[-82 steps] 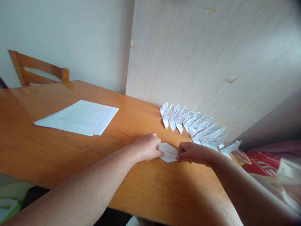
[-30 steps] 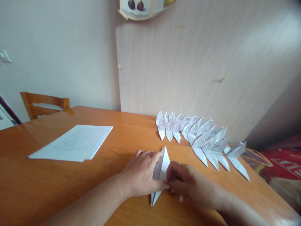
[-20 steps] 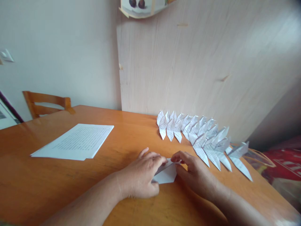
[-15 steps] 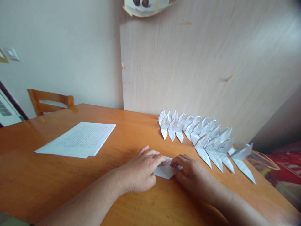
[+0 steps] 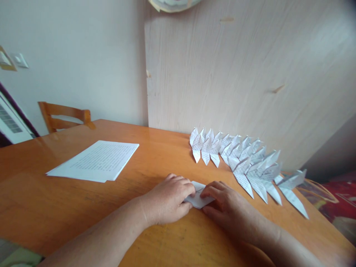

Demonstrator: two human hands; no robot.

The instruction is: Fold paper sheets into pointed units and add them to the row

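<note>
A small folded piece of white paper (image 5: 199, 199) lies on the wooden table in front of me, with dark print showing in its middle. My left hand (image 5: 171, 198) grips its left edge, thumb below and fingers curled over the top. At the right edge, my right hand (image 5: 226, 207) pinches the paper between thumb and bent fingers. Both hands cover the paper's ends. Beyond my right hand stand several folded paper pieces (image 5: 246, 170) made from printed sheets, with upright pointed tips, set close together in rows.
A stack of printed sheets (image 5: 97, 161) lies on the left of the wooden table (image 5: 155, 155). A wooden chair (image 5: 66, 111) stands past the far left edge. The pale panel (image 5: 211, 74) rises behind the table. Red material (image 5: 336, 196) shows beyond the right edge.
My left thumb and fingers have closed on the paper's left edge, where the hand lay flatter before. My right hand keeps its hold. The whole view has shifted slightly.
</note>
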